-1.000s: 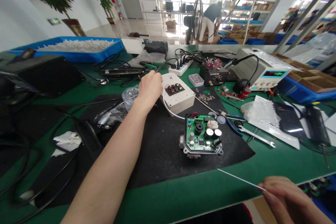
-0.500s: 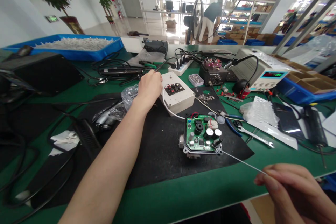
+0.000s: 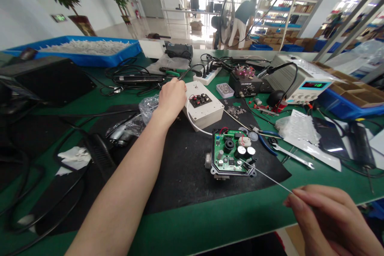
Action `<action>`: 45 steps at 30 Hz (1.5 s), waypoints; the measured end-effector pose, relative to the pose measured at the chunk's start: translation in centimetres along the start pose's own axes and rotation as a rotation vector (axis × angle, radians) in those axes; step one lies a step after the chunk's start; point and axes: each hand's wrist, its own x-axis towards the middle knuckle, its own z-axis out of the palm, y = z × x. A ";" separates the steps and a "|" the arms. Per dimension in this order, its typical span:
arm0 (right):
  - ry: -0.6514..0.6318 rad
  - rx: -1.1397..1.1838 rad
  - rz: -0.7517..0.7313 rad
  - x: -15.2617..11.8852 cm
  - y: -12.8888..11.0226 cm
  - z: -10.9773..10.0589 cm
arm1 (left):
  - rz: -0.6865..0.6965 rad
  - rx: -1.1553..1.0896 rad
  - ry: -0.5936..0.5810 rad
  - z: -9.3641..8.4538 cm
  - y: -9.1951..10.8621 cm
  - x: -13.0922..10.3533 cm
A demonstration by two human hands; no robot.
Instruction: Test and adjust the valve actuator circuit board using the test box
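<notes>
My left hand (image 3: 171,99) is closed at the far left side of a pale box (image 3: 207,113) with black and red switches on top; what its fingers grip there is hidden. Between the thumb and fingers of my right hand (image 3: 322,208) is a thin metal rod (image 3: 274,181). The rod's far end reaches over the lower right part of a green circuit board (image 3: 223,148), which sits in an open metal housing (image 3: 213,168). A white cable (image 3: 196,127) runs from the box to the housing.
Pliers (image 3: 267,144) and a wrench (image 3: 294,156) lie right of the housing. Behind are a small tray of metal parts (image 3: 225,90), a power strip (image 3: 207,75) and a power supply (image 3: 303,82). A black mat (image 3: 183,184) lies underneath. A person bends beside a fan in the background.
My right hand has moved slightly left and up with the rod, whose far end has shifted left over the board. My left hand remains beside the box.
</notes>
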 end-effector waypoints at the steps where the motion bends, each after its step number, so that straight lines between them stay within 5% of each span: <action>1: 0.011 0.009 -0.033 0.1 0.1 0.1 | 0.000 0.002 0.001 0.1 0.0 0.0; 24: -0.005 0.008 -0.037 0.5 -0.2 1.0 | -0.002 -0.006 -0.007 0.1 -0.1 0.1; 30: -0.113 -0.009 -0.135 1.4 -0.3 0.6 | 0.003 0.001 0.003 0.2 -0.1 0.1; 45: 0.074 0.062 -0.017 0.5 -2.1 2.5 | -0.007 -0.014 -0.012 0.0 -0.1 0.1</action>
